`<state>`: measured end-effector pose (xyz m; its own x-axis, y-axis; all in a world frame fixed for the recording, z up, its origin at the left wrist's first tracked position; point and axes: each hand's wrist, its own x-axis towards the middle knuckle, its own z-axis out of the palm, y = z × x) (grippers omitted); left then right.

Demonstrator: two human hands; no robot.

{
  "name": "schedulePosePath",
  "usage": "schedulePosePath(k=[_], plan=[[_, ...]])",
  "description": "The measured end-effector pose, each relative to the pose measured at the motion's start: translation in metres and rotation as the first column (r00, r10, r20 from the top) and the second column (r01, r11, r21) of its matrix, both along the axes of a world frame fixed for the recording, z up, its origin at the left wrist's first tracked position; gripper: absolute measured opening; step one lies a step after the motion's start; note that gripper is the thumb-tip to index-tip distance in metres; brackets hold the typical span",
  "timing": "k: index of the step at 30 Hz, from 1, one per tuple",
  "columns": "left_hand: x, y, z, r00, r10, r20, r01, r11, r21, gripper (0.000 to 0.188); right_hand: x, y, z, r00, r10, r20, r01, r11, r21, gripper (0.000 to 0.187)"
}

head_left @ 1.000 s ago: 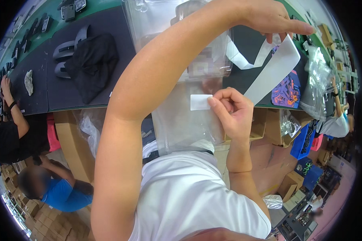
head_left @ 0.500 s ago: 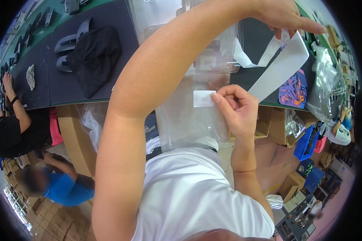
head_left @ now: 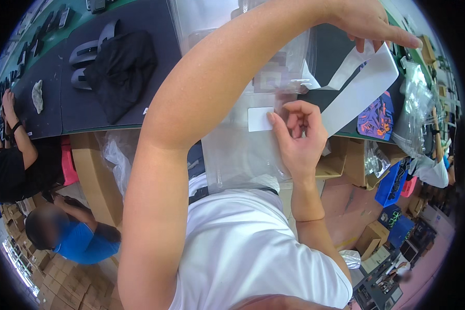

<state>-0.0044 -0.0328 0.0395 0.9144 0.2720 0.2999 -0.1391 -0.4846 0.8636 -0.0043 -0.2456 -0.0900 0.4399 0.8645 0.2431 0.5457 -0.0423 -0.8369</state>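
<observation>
My left arm crosses the view, and my left hand point(head_left: 359, 23) at the upper right is closed on a long white paper strip, like label backing point(head_left: 364, 82), which hangs in a loop over the table. A small white label point(head_left: 260, 119) lies flat on a clear plastic blister pack point(head_left: 237, 160) at the table's front edge, close to my body. The thumb of my right hand point(head_left: 300, 137) touches the label's right edge. Its other fingers are half curled and apart from the thumb. My left forearm hides part of the clear packs behind.
More clear plastic packs point(head_left: 281, 62) lie on the dark mat. A black cloth point(head_left: 121, 72) is at the left, a purple patterned piece point(head_left: 377, 118) at the right. Cardboard boxes point(head_left: 95, 181) and a blue bin point(head_left: 390, 186) stand below the table edge. Other people are at the left.
My right index finger and thumb have moved apart, and the thumb is now at the label's right edge. The label lies flat. My left hand has hardly moved.
</observation>
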Motion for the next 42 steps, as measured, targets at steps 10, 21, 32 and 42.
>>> schedulePosePath(k=[10, 21, 32, 42], plan=[[0.022, 0.006, -0.02, 0.991, -0.013, -0.132, 0.022, 0.997, 0.071, 0.093, 0.016, -0.029, 0.034, 0.602, 0.69, 0.401, -0.532, 0.722, -0.443, 0.107], [0.019, 0.003, -0.02, 0.988, 0.008, -0.152, 0.008, 0.994, 0.109, 0.091, 0.049, -0.028, 0.056, 0.409, 0.889, 0.205, -0.733, 0.454, -0.507, 0.079], [0.016, 0.001, -0.013, 0.994, 0.004, -0.113, 0.007, 0.996, 0.089, 0.084, 0.02, 0.001, 0.014, 0.915, 0.289, 0.282, -0.336, 0.932, 0.136, 0.08], [0.011, -0.017, -0.005, 0.991, -0.107, 0.077, 0.12, 0.974, -0.194, 0.074, 0.023, 0.029, 0.004, 0.956, 0.288, -0.054, -0.255, 0.908, 0.334, 0.109]])
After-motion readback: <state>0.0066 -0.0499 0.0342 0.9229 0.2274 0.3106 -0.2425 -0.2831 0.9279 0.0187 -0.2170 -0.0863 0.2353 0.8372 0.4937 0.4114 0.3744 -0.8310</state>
